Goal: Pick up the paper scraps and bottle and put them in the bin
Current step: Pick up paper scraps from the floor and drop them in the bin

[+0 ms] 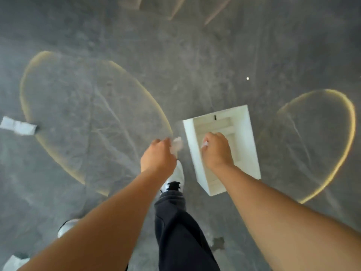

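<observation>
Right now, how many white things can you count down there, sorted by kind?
Paper scraps in the hands: 2
Wrapper-like piece on the floor: 1
Bin: 1
Shoes: 2
Total: 6

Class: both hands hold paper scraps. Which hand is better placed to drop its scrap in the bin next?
Right hand: it hangs over the open bin. The left hand holds its scrap beside the bin.
</observation>
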Demonstrator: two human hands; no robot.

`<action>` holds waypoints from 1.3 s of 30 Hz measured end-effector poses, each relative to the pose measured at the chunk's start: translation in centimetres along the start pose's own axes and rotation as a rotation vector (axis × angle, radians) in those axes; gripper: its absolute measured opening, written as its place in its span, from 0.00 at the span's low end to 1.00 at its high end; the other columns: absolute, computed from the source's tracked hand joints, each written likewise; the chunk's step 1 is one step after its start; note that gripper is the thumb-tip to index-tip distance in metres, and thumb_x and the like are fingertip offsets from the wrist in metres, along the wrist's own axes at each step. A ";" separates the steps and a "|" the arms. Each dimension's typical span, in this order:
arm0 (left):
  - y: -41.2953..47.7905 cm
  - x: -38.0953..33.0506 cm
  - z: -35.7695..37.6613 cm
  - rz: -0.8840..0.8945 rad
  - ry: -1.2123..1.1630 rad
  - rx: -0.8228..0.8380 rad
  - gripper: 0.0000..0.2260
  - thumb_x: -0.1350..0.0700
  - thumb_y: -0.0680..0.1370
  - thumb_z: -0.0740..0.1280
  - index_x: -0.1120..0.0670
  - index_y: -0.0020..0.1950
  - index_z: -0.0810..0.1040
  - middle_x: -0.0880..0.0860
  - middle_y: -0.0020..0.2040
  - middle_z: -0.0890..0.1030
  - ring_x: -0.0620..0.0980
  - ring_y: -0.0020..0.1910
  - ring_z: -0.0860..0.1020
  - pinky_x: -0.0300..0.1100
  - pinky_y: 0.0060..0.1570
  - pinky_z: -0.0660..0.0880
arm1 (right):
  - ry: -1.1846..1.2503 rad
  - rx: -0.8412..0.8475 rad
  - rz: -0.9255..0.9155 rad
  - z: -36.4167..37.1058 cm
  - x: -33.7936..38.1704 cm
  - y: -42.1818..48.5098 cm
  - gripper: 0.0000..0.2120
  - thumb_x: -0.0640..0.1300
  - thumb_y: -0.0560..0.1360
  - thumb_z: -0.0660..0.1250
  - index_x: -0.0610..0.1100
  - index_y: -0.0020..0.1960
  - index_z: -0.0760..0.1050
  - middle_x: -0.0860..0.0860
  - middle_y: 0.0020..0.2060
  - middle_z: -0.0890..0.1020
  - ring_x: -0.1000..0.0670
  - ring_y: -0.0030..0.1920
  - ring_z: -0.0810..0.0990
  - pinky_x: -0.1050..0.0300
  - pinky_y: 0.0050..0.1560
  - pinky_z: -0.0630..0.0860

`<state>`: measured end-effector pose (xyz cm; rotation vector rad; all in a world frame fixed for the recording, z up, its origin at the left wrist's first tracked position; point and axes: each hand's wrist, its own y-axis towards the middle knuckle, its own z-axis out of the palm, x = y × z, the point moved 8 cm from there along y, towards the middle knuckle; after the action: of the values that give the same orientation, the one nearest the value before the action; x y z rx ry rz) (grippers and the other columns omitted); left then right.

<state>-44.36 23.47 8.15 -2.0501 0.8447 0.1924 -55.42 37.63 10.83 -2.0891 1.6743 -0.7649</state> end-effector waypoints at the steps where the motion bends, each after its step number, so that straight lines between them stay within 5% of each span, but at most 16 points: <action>1: 0.3 -2.6 1.7 0.027 0.028 0.042 0.15 0.60 0.71 0.62 0.51 0.56 0.76 0.54 0.52 0.76 0.61 0.51 0.78 0.50 0.45 0.74 | 0.014 -0.005 0.047 -0.6 -3.0 0.0 0.06 0.35 0.73 0.59 0.39 0.46 0.75 0.43 0.49 0.76 0.41 0.46 0.77 0.50 0.48 0.77; 6: 3.1 -13.0 9.1 0.131 0.111 0.165 0.18 0.61 0.71 0.64 0.49 0.61 0.73 0.53 0.56 0.75 0.58 0.52 0.78 0.48 0.43 0.75 | 0.112 -0.020 0.197 -1.5 -13.9 1.0 0.07 0.35 0.74 0.60 0.40 0.49 0.75 0.43 0.49 0.76 0.42 0.47 0.77 0.54 0.44 0.75; 9: 4.3 -15.9 11.9 0.098 0.020 0.214 0.28 0.57 0.70 0.70 0.44 0.67 0.65 0.52 0.59 0.73 0.56 0.54 0.76 0.49 0.44 0.77 | 0.184 -0.011 0.263 -1.1 -17.2 1.4 0.14 0.37 0.74 0.64 0.43 0.59 0.73 0.43 0.54 0.75 0.42 0.52 0.77 0.51 0.49 0.77; 12: 4.7 -16.1 11.8 0.076 0.054 0.199 0.34 0.56 0.68 0.72 0.43 0.70 0.61 0.53 0.61 0.71 0.57 0.57 0.75 0.50 0.47 0.78 | 0.204 0.016 0.326 -0.6 -18.9 1.3 0.20 0.39 0.75 0.65 0.45 0.66 0.69 0.43 0.59 0.73 0.42 0.54 0.76 0.52 0.49 0.75; 17: 5.2 -11.9 6.4 0.021 0.177 0.162 0.27 0.57 0.69 0.71 0.47 0.65 0.67 0.53 0.61 0.72 0.57 0.58 0.75 0.49 0.49 0.76 | 0.188 0.011 0.280 -2.0 -15.2 1.6 0.16 0.40 0.75 0.63 0.42 0.62 0.72 0.43 0.56 0.76 0.42 0.52 0.78 0.56 0.43 0.73; 24: 4.3 -1.7 -4.2 -0.196 0.027 0.074 0.21 0.58 0.69 0.67 0.51 0.61 0.71 0.56 0.60 0.73 0.59 0.60 0.75 0.51 0.55 0.76 | 0.013 0.177 0.000 -1.8 0.7 4.0 0.12 0.39 0.72 0.62 0.40 0.55 0.74 0.39 0.54 0.78 0.37 0.56 0.76 0.47 0.53 0.76; 31: 0.3 21.2 -16.0 -0.503 -0.065 -0.067 0.18 0.59 0.70 0.65 0.52 0.60 0.71 0.57 0.59 0.71 0.61 0.58 0.75 0.52 0.51 0.74 | -0.115 0.301 -0.497 7.3 28.8 1.0 0.14 0.42 0.71 0.65 0.44 0.56 0.74 0.40 0.51 0.80 0.37 0.53 0.78 0.47 0.51 0.77; 39: -1.9 43.1 -24.1 -0.509 0.014 -0.163 0.16 0.59 0.72 0.64 0.52 0.60 0.71 0.56 0.57 0.73 0.61 0.55 0.74 0.51 0.43 0.72 | -0.254 0.369 -0.659 20.3 48.2 -4.4 0.17 0.43 0.73 0.64 0.45 0.61 0.72 0.41 0.54 0.76 0.37 0.57 0.76 0.45 0.55 0.76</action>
<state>-14.76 -16.00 5.37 -2.3488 0.3004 -0.0370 -32.20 -9.21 6.44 -2.3346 0.6375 -0.8590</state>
